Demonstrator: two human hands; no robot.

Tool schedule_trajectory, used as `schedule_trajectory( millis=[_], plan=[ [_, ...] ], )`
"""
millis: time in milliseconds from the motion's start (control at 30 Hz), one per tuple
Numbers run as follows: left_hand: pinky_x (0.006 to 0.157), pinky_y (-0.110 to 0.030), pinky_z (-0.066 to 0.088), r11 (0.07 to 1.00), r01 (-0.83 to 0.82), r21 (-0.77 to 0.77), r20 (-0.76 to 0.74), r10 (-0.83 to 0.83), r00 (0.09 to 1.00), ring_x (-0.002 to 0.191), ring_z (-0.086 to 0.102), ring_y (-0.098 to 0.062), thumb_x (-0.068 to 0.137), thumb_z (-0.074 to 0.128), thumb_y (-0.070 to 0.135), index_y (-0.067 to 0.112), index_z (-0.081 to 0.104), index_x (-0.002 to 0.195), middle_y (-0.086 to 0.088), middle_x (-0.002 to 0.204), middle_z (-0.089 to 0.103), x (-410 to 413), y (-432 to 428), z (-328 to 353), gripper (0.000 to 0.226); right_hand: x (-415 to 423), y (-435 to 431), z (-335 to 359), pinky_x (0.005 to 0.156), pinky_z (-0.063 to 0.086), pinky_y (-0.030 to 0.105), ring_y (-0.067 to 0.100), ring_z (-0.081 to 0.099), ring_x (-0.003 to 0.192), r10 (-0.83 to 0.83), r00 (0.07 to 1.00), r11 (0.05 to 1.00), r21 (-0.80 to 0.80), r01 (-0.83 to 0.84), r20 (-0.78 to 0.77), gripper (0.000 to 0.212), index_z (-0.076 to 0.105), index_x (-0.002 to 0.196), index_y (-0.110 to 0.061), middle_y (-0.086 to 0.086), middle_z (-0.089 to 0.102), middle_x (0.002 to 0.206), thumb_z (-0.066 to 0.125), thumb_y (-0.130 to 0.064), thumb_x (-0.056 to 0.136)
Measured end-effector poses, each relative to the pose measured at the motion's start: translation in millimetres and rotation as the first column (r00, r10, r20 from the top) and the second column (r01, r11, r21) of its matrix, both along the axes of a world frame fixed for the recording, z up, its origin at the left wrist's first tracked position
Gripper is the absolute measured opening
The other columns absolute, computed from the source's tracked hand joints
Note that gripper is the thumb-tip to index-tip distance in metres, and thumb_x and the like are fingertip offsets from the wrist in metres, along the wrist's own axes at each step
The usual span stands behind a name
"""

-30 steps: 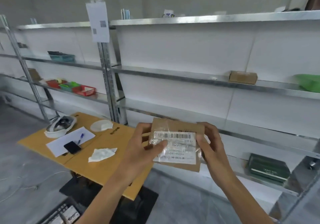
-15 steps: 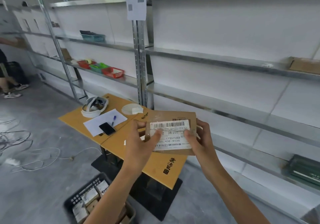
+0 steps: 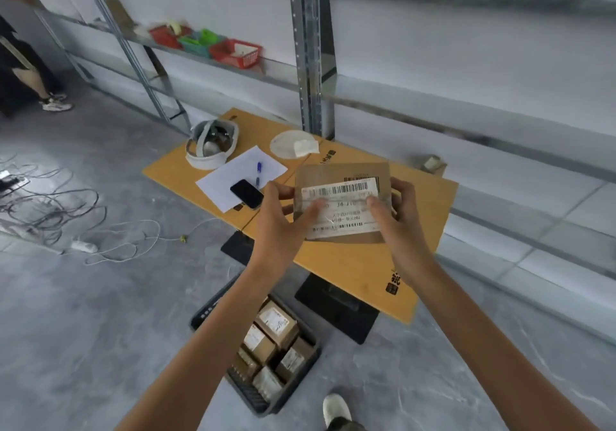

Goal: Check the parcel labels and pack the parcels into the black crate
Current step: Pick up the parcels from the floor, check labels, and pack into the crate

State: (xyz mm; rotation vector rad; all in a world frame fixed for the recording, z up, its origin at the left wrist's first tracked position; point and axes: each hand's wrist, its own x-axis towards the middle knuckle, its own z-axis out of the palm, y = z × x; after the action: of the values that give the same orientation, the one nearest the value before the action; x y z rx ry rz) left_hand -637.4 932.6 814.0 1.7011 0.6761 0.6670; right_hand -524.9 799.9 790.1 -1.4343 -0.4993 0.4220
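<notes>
- The left hand [image 3: 278, 220] and the right hand [image 3: 398, 217] each gripped one side edge of the brown parcel [image 3: 343, 175], with both thumbs pressed on its white barcode label [image 3: 343, 202].
- The parcel was held in the air above the worktop [image 3: 350, 264], label side up toward the camera.
- Below the arms, the black crate [image 3: 208, 309] stood on the floor with several labelled boxes [image 3: 275, 322] inside.
- A phone [image 3: 246, 194], a sheet of paper [image 3: 230, 174], a pen [image 3: 259, 170] and a white headset [image 3: 211, 145] lay on the worktop.
- Cables [image 3: 50, 210] trailed over the floor at the left.

Left hand [image 3: 278, 230] and right hand [image 3: 401, 227] on bare forearms [image 3: 213, 327]; below, a white round-toed shoe [image 3: 336, 409] under a dark trouser cuff [image 3: 346, 426].
</notes>
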Motion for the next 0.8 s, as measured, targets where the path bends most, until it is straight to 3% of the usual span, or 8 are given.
schedule_trajectory(
  millis=[300, 433, 533, 667, 800],
  plan=[
    [0.053, -0.015, 0.052, 0.961, 0.273, -0.051, -0.068, -0.276, 0.959, 0.08, 0.067, 0.001, 0.091, 0.058, 0.02, 0.02, 0.04, 0.087, 0.005, 0.099, 0.06, -12, 111, -32, 0.019, -42, 88, -36, 0.067, 0.052, 0.012, -0.007, 0.064, 0.087, -0.199, 0.975, 0.979, -0.06, 0.193, -0.104, 0.026, 0.039, 0.12, -0.03, -0.011, 0.06, 0.11, 0.049, -0.023, 0.096],
    [0.066, -0.017, 0.054, 0.911, 0.412, -0.009, -0.138, -0.409, 0.902, 0.102, 0.062, -0.011, 0.09, 0.059, 0.024, 0.025, 0.043, 0.091, 0.001, 0.111, 0.062, -27, 166, -45, 0.016, -83, 128, -49, 0.084, 0.054, 0.029, 0.009, 0.062, 0.105, -0.331, 0.927, 0.942, -0.113, 0.315, -0.178, 0.031, 0.044, 0.129, -0.025, -0.006, 0.061, 0.118, 0.045, -0.023, 0.098],
    [0.066, -0.016, 0.055, 0.868, 0.495, -0.046, -0.173, -0.495, 0.852, 0.104, 0.062, -0.013, 0.088, 0.061, 0.023, 0.027, 0.045, 0.089, 0.008, 0.105, 0.063, -44, 203, -59, 0.017, -116, 154, -61, 0.082, 0.057, 0.031, 0.009, 0.064, 0.102, -0.368, 0.898, 0.928, -0.157, 0.338, -0.24, 0.032, 0.048, 0.131, -0.025, -0.005, 0.063, 0.118, 0.045, -0.024, 0.098],
    [0.077, -0.03, 0.058, 0.811, 0.576, -0.103, -0.251, -0.582, 0.774, 0.105, 0.063, -0.017, 0.087, 0.063, 0.024, 0.024, 0.047, 0.092, 0.004, 0.108, 0.064, -61, 236, -85, 0.017, -153, 174, -85, 0.075, 0.056, 0.023, 0.002, 0.066, 0.095, -0.439, 0.859, 0.891, -0.248, 0.379, -0.263, 0.027, 0.054, 0.123, -0.029, -0.012, 0.066, 0.11, 0.051, -0.028, 0.096],
    [0.088, -0.042, 0.054, 0.765, 0.622, -0.165, -0.319, -0.638, 0.701, 0.107, 0.061, -0.017, 0.087, 0.062, 0.02, 0.017, 0.05, 0.098, -0.001, 0.111, 0.064, -70, 249, -117, 0.017, -179, 185, -113, 0.075, 0.057, 0.027, 0.008, 0.066, 0.098, -0.495, 0.794, 0.861, -0.32, 0.394, -0.353, 0.028, 0.05, 0.123, -0.027, -0.008, 0.066, 0.108, 0.053, -0.022, 0.095]
  ],
)
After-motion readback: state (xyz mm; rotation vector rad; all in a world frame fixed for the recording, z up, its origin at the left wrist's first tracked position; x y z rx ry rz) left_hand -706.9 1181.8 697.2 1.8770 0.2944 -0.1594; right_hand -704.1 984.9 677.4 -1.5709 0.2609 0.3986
